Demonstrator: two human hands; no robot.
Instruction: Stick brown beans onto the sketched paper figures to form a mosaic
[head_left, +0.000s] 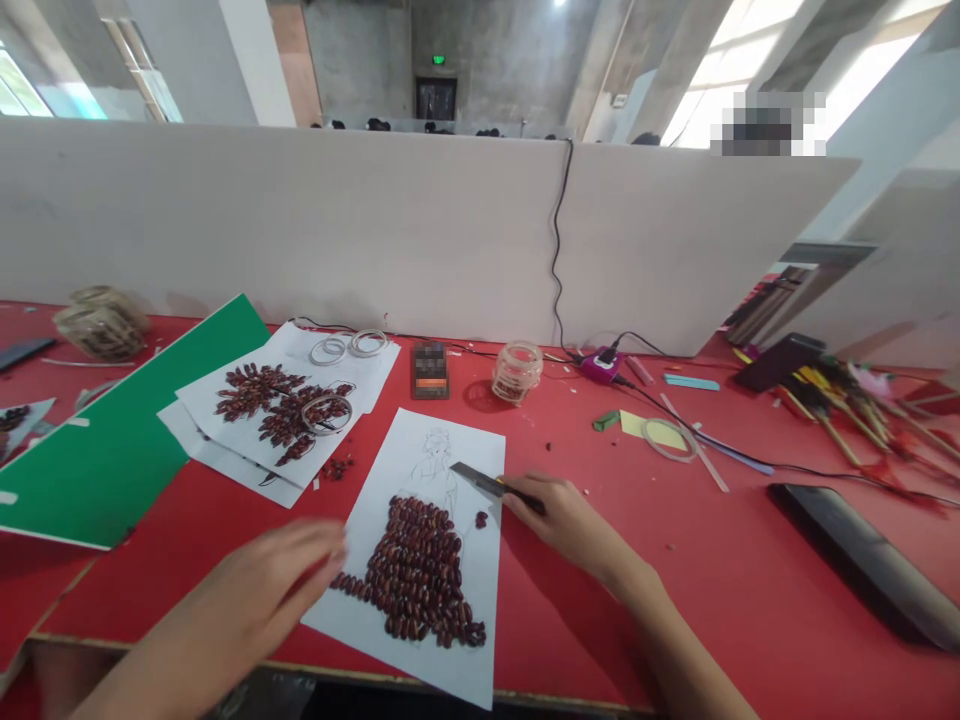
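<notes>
A white sheet (480, 640) with a pencil figure lies at the table's front edge; rows of dark red-brown beans (420, 575) fill the figure's skirt. My right hand (566, 520) is closed on a dark utility knife (484, 482), whose tip points left over the drawing. One loose bean (481, 519) sits just below the blade. My left hand (262, 595) lies flat with fingers stretched out at the sheet's left edge, somewhat blurred, holding nothing.
Further sheets with bean pictures (281, 405) and tape rings (352, 345) lie at back left beside a green board (112, 450). A small glass jar (517, 372), a dark box (430, 370), a cable, a plug and craft sticks (847, 410) sit behind and right. White partition behind.
</notes>
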